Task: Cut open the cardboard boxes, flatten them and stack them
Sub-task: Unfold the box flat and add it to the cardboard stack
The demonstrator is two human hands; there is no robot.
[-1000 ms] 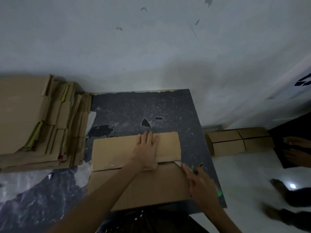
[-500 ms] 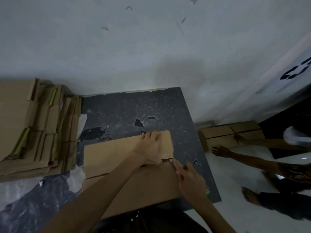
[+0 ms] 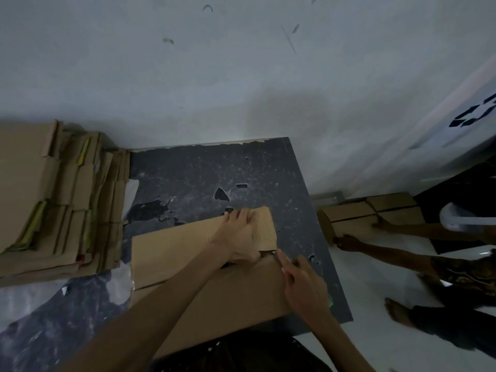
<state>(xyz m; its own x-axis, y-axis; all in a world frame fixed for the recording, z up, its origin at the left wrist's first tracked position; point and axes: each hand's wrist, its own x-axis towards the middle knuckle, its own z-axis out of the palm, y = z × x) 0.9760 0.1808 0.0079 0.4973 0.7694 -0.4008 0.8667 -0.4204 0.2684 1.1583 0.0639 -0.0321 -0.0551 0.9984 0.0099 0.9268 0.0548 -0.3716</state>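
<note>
A brown cardboard box (image 3: 188, 251) lies on the dark speckled table (image 3: 204, 170), its long top seam running left to right. My left hand (image 3: 241, 234) presses flat on the far flap near the right end, fingers spread. My right hand (image 3: 302, 285) grips a cutter (image 3: 276, 257), only its tip showing, at the seam just below my left hand. A tall stack of flattened cardboard (image 3: 53, 200) stands at the table's left side.
A white wall rises behind the table. On the floor to the right, another person's hands (image 3: 346, 241) hold a closed cardboard box (image 3: 354, 218); their feet are nearby. Torn white plastic (image 3: 118, 285) lies by the stack's base.
My right hand with the cutter has slid left along the seam toward my left hand. The other person has reached in and taken hold of the floor box.
</note>
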